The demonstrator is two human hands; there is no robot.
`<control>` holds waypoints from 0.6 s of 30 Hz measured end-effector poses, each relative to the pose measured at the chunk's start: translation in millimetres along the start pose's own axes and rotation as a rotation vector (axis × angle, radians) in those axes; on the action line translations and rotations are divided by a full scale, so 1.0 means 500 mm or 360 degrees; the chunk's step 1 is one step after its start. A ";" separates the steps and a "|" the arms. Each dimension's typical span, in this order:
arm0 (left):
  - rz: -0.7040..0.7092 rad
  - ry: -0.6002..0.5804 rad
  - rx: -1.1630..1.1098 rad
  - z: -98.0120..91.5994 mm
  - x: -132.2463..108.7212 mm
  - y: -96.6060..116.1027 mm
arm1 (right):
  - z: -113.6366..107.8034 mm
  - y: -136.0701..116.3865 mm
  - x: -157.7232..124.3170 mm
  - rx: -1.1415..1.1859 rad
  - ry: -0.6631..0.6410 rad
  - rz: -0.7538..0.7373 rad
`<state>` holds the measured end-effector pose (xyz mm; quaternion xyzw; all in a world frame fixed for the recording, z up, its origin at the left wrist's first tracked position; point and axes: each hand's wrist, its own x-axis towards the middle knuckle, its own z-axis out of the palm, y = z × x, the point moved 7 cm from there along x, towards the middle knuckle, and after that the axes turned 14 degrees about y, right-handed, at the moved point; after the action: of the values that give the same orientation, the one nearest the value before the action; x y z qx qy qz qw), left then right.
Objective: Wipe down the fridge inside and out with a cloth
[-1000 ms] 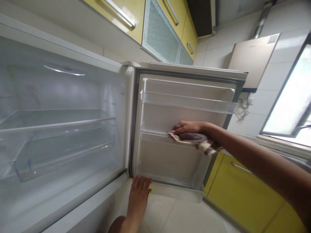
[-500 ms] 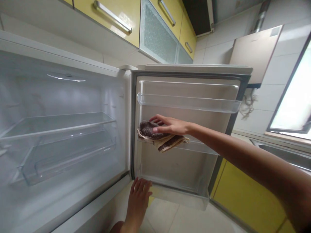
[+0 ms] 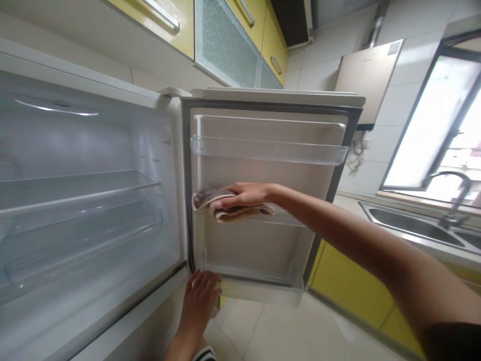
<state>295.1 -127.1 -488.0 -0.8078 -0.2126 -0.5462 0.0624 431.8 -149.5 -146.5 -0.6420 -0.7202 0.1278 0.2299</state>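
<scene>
My right hand [image 3: 248, 194] is closed on a brown and beige cloth [image 3: 225, 213], pressing it on the middle shelf [image 3: 278, 217] of the open fridge door [image 3: 263, 250]. Part of the cloth hangs over the shelf's front, and some of its folds are hidden by my fingers. Low down, my left hand [image 3: 201, 296] rests with fingers stretched near the bottom hinge-side corner of the door, nothing held in it. Whether its fingertips touch the door or the fridge edge is hard to make out.
To the left stands the fridge interior [image 3: 93, 125] with a glass shelf [image 3: 82, 193] and a clear drawer [image 3: 86, 245]. A clear upper door shelf [image 3: 270, 151] is above my hand. Yellow cabinets [image 3: 276, 45] hang overhead. A sink [image 3: 413, 225] with a faucet [image 3: 458, 195] lies at right.
My view has turned a little to the right. My right hand has closed further round the cloth, which is now more bunched on the same door shelf. My left hand stays by the lower corner.
</scene>
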 end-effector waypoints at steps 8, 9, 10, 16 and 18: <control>0.0014 -0.0135 0.0008 -0.006 -0.002 -0.007 | 0.011 0.029 0.000 0.0200 0.0080 -0.0122; 0.0022 -0.0148 0.0025 -0.005 -0.005 -0.012 | -0.010 0.040 -0.036 0.0159 0.0065 -0.0082; 0.0026 -0.0150 0.0037 -0.003 -0.008 -0.018 | -0.033 0.053 -0.076 0.0101 0.0026 -0.0003; 0.0212 -0.0129 -0.0007 0.004 -0.024 -0.048 | -0.161 0.082 -0.287 -0.0437 -0.0017 0.0658; 0.0226 -0.0093 0.0002 0.002 -0.028 -0.056 | -0.173 0.040 -0.317 -0.0768 0.0023 0.0568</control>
<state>280.1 -105.3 -504.9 -0.8363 -0.1569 -0.5166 0.0952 503.0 -312.4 -108.0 -0.7954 -0.6039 -0.0131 0.0496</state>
